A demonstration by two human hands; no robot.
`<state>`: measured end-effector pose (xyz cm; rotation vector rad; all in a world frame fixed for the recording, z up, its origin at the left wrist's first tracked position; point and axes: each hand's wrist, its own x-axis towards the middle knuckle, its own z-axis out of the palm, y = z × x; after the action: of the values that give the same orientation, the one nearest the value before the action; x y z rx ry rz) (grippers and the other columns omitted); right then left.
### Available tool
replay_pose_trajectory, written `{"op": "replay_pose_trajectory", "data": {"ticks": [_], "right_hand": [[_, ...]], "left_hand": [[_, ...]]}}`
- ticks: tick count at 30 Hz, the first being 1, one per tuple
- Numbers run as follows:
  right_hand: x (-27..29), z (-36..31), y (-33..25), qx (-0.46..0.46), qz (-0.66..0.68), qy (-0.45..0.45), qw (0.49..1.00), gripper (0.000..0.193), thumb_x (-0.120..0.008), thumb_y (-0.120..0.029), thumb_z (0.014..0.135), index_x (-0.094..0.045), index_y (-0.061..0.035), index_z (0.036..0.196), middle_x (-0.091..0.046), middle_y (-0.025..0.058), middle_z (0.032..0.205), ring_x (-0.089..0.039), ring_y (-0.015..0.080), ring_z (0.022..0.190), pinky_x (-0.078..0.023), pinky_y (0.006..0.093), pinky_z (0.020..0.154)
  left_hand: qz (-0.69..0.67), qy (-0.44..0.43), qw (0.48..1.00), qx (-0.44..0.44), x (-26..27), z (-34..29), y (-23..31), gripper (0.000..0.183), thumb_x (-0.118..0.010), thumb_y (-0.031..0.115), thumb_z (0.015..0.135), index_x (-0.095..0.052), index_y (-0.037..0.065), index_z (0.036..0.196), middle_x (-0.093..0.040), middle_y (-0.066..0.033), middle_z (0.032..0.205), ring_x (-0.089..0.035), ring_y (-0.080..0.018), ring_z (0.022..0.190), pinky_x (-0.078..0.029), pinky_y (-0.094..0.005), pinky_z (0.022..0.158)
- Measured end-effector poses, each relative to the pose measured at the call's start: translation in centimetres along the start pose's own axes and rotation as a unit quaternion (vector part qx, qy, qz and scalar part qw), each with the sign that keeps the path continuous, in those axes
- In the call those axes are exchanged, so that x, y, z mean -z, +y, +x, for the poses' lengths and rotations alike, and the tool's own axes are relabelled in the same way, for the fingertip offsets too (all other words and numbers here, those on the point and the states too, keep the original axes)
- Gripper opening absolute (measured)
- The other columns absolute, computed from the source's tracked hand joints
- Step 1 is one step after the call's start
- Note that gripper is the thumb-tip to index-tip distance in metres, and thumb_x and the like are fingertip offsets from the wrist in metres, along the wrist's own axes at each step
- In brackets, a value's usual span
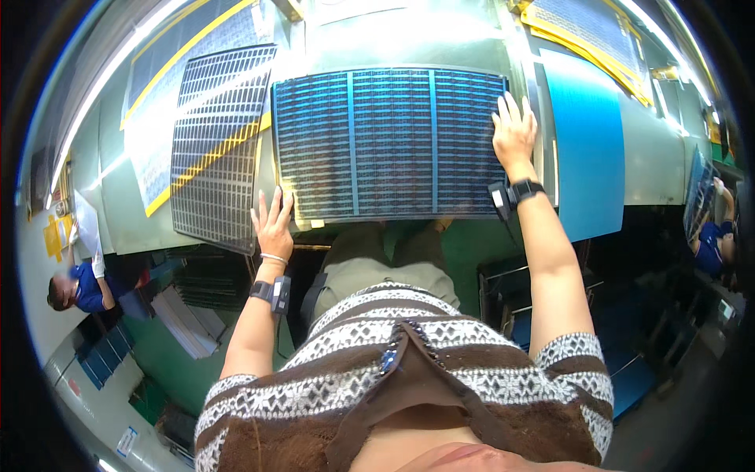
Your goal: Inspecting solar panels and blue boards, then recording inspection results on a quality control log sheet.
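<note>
In front of me on the work table lies a large dark rectangular sheet (393,141) with many rows of small repeated blue-and-black patterns. Two plain blue vertical bands divide it. My right hand (515,130) rests at its upper right edge, fingers stretched and a little apart. Near the lower left corner is my left hand (274,224), its fingers extended against the edge. Neither hand is wrapped around anything. Just left of the sheet lies a grid-patterned dark panel (216,149), slightly tilted, with a yellow strip across it.
A plain blue board (588,149) lies to the right, overhanging the table front. Yellow-edged sheets (586,39) sit at the back right, and a yellow-edged clear sheet (157,94) at the left. Other people work at far left (86,287) and far right (714,244).
</note>
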<state>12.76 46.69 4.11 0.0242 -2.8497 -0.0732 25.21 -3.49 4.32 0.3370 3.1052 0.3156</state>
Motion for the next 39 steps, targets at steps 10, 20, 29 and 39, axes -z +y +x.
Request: {"op": "replay_pose_trajectory", "data": {"ticks": [10,20,29,39], "right_hand": [[-3.1,4.9,0.2,0.011,-0.048,-0.006,0.999,0.043,-0.054,-0.030,0.089,-0.053,-0.0070,0.125,-0.051,0.0092,0.131,-0.042,0.0295,0.124,-0.030,0.0490,0.102],[-3.6,4.4,-0.5,-0.028,-0.001,0.038,0.999,0.042,-0.050,-0.028,0.091,-0.051,-0.0073,0.128,-0.046,0.0059,0.136,-0.037,0.0283,0.129,-0.025,0.0458,0.107],[-3.2,4.3,-0.2,-0.014,0.013,0.019,1.000,0.045,-0.049,-0.028,0.092,-0.048,-0.0065,0.131,-0.044,0.0066,0.138,-0.034,0.0284,0.131,-0.023,0.0455,0.109],[-3.2,4.2,0.3,-0.034,-0.001,-0.021,0.999,0.053,-0.050,-0.035,0.091,-0.041,-0.0099,0.137,-0.035,0.0063,0.146,-0.027,0.0329,0.135,-0.018,0.0514,0.110]], "left_hand": [[0.016,-0.008,0.999,-0.028,1.9,1.2,0.1,0.044,-0.053,0.009,0.086,-0.053,0.018,0.129,-0.042,-0.0052,0.141,-0.028,-0.0318,0.136,-0.020,-0.0538,0.108],[0.051,0.096,0.994,-0.012,-2.1,20.5,0.4,0.053,-0.050,0.036,0.090,-0.046,0.003,0.131,-0.039,-0.0102,0.142,-0.027,-0.0314,0.135,-0.024,-0.0545,0.106],[0.086,0.129,0.987,0.036,-3.4,22.1,0.7,0.055,-0.051,0.038,0.089,-0.048,0.002,0.130,-0.045,-0.0114,0.136,-0.033,-0.0302,0.131,-0.020,-0.0578,0.106],[0.036,0.105,0.991,0.081,-3.7,22.7,1.7,0.060,-0.051,0.035,0.090,-0.037,0.004,0.138,-0.033,-0.0162,0.144,-0.025,-0.0357,0.136,-0.021,-0.0591,0.106]]}}
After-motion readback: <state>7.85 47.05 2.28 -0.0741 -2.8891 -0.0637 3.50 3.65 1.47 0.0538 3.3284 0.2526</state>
